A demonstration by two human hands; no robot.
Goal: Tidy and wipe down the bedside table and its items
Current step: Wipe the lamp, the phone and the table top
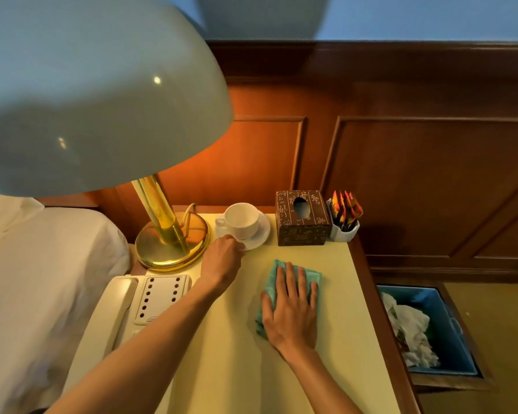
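Note:
The bedside table (335, 309) has a pale yellow top. My right hand (292, 309) lies flat, fingers spread, pressing a folded teal cloth (310, 279) onto the middle of the table. My left hand (222, 261) reaches toward the back, its fingers pinching the near rim of a white saucer (262, 236). On the saucer stands an empty white cup (242, 220), upright. Right of it stand a dark patterned tissue box (304, 222) and a white holder of orange sachets (345, 215).
A brass lamp (169, 237) with a big pale shade (96, 94) stands at the back left, beside a cream telephone (145, 300). White bedding (36, 279) lies left. A blue-lined bin (425, 330) with crumpled tissues sits on the floor, right. Wood panelling backs the table.

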